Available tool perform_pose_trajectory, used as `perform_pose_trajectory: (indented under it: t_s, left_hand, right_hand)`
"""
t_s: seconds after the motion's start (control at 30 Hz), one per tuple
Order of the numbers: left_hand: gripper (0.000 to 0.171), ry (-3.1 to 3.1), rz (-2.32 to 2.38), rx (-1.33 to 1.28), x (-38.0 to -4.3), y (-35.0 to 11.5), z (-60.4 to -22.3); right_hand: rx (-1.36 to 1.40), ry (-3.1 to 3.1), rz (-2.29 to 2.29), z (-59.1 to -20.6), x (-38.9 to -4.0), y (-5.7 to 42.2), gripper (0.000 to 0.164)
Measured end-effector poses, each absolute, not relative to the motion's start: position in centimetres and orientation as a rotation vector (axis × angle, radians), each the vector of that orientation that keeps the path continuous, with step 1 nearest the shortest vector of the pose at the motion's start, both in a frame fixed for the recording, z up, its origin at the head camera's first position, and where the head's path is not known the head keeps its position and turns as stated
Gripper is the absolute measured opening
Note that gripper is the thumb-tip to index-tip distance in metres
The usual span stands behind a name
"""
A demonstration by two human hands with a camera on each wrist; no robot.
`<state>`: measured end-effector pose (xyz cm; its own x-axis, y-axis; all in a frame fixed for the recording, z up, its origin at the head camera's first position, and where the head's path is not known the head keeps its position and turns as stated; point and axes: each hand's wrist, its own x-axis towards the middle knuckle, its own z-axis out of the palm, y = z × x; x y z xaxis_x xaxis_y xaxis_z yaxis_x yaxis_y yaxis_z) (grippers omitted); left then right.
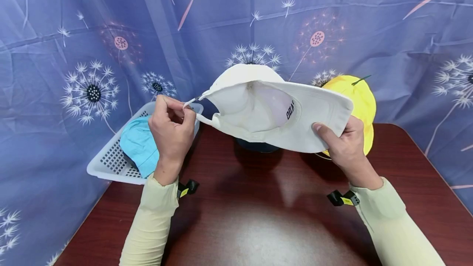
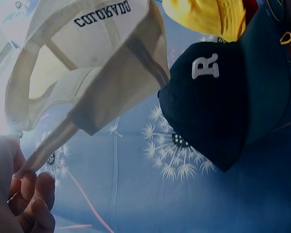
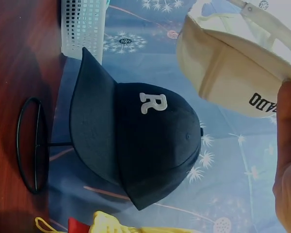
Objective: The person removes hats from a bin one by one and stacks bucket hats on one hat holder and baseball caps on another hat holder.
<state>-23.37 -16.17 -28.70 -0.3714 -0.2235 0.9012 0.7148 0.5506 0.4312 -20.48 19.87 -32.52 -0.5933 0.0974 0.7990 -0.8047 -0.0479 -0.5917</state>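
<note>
A white baseball cap (image 1: pixel 247 110) is held up over the table, its hollow inside facing the head camera. Dark COLORADO lettering (image 2: pixel 103 13) shows on it in the left wrist view. My left hand (image 1: pixel 171 128) pinches the adjustable strap (image 2: pixel 53 143) at the back of the cap. At the other end, my right hand (image 1: pixel 345 145) grips the brim (image 1: pixel 321 112), thumb on the underside. Behind the white cap, a dark navy cap with a white R (image 3: pixel 153 131) sits on a black wire stand (image 3: pixel 36 145); the head view has it mostly covered.
On the left stands a white perforated basket (image 1: pixel 101 171) with a light blue cap (image 1: pixel 142 143) in it. A yellow hat (image 1: pixel 363 106) is at the right, partly behind my right hand. A blue dandelion-print curtain (image 1: pixel 229 32) hangs behind the dark red-brown table (image 1: pixel 258 216).
</note>
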Motion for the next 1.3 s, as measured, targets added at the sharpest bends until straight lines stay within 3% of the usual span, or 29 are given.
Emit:
perform_pose_trajectory:
  t_s: [0.23, 0.67, 0.8, 1.03, 1.3]
  left_hand:
    - [0.003, -1.696, -1.049, -0.374, -23.7, -16.6, -28.9]
    - [0.001, -1.764, -1.027, -0.339, -23.6, -16.8, -29.4]
    - [0.021, -1.793, -1.058, -0.294, -23.5, -16.6, -29.3]
    - [0.053, -1.915, -1.409, -0.310, -22.8, -16.2, -29.0]
    - [0.052, -2.033, -2.165, -0.413, -21.0, -15.7, -27.8]
  right_hand:
    - [0.787, -1.557, 1.639, -32.2, -20.7, 20.1, 0.023]
    - [0.831, -1.498, 1.541, -32.2, -20.5, 19.8, 0.023]
    - [0.826, -1.450, 1.421, -31.6, -19.9, 19.0, 0.028]
    - [0.908, -1.345, 1.326, -30.5, -18.7, 17.1, 0.021]
    - [0.872, -1.342, 1.103, -30.3, -17.3, 15.4, 0.023]
